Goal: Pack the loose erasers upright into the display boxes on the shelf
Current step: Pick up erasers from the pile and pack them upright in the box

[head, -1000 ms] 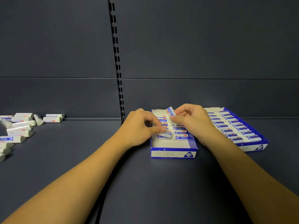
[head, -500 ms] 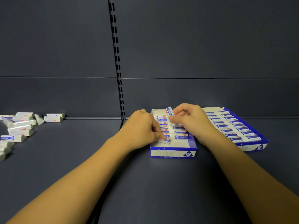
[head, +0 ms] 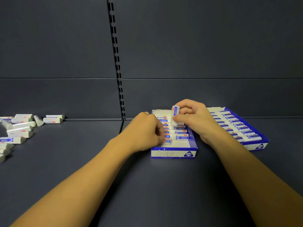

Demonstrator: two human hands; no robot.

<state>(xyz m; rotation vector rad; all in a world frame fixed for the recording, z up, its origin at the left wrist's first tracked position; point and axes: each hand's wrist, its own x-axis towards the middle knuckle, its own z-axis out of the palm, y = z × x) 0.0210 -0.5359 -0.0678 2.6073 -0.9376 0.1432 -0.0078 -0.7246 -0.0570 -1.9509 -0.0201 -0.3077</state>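
A blue-and-white display box (head: 173, 154) stands on the dark shelf in the middle, partly filled with white erasers in blue sleeves. My right hand (head: 195, 118) pinches one eraser (head: 175, 113) upright over the box's back rows. My left hand (head: 146, 130) has its fingers curled on an eraser (head: 167, 141) at the front left of the box. A second display box (head: 255, 145) to the right holds full rows of erasers. Several loose erasers (head: 21, 126) lie scattered at the far left.
The shelf's dark back panel rises behind the boxes, with a slotted upright (head: 117, 63) running down its middle. Bare shelf surface lies between the loose erasers and the box, and in front of both boxes.
The eraser in my right hand has turned from tilted to upright and come lower over the back rows. My left hand has slid toward the box's front left corner.
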